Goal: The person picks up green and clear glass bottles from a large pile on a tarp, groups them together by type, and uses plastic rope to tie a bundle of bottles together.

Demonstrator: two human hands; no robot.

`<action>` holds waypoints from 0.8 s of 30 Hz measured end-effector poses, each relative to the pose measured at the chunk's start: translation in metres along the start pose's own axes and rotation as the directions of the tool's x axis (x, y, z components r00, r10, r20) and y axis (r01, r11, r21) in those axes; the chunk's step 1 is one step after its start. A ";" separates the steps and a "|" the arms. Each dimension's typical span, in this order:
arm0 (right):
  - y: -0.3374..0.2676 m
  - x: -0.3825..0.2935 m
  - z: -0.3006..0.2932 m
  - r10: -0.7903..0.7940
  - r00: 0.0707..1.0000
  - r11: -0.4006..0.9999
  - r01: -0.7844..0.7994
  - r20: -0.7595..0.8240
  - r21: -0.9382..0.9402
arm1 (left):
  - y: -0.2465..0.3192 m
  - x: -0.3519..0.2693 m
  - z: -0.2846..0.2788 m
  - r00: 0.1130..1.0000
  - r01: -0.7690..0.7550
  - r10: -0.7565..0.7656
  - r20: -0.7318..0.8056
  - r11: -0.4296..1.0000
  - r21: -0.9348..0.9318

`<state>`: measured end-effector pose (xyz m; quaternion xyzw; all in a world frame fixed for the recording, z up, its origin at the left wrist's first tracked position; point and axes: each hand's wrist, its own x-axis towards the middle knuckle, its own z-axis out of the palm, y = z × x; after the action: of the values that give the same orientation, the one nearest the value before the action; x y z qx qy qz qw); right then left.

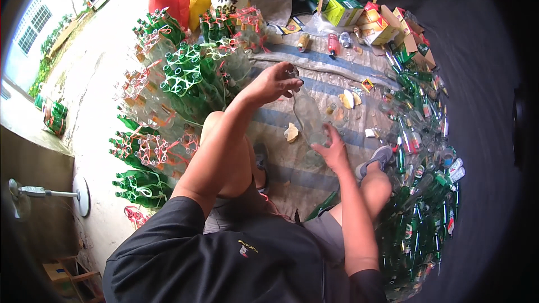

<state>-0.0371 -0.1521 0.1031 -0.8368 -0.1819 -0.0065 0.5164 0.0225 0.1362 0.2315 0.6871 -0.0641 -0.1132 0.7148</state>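
Note:
My left hand (276, 83) grips the neck of a clear glass bottle (308, 111), which slants down to the right above the striped woven sheet (290, 179). At its lower end my right hand (335, 151) has thumb and fingers around the base. Clear glass, apparently more bottles (337, 113), shows just behind the held one, partly hidden. To the left of my knee stands a bundle of green glass bottles (183, 69) tied with pale string.
More tied bottle bundles (156, 149) stand on the left. A heap of loose bottles (414, 219) lies along the right side. Cans (303, 42), a red bottle (333, 45) and torn cartons (377, 25) lie at the far side. A white fan (46, 191) is at far left.

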 end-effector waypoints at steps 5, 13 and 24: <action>-0.034 0.012 -0.073 0.337 0.941 0.914 -0.337 0.043 0.227 | -0.022 0.019 0.037 0.962 -0.044 0.197 -0.189 0.794 0.606; 0.051 -0.014 -0.115 0.403 0.836 0.844 -0.497 -0.373 -0.202 | -0.128 0.091 0.082 0.958 -0.034 0.231 -0.169 0.679 0.733; 0.030 0.000 -0.114 0.353 0.899 0.908 -0.396 -0.260 -0.136 | -0.217 0.131 0.106 0.975 0.163 0.015 -0.223 0.636 0.754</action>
<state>-0.0077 -0.2626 0.1302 -0.8942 0.0451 -0.0203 0.4450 0.1067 -0.0058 0.0117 0.9353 -0.0027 -0.0321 0.3524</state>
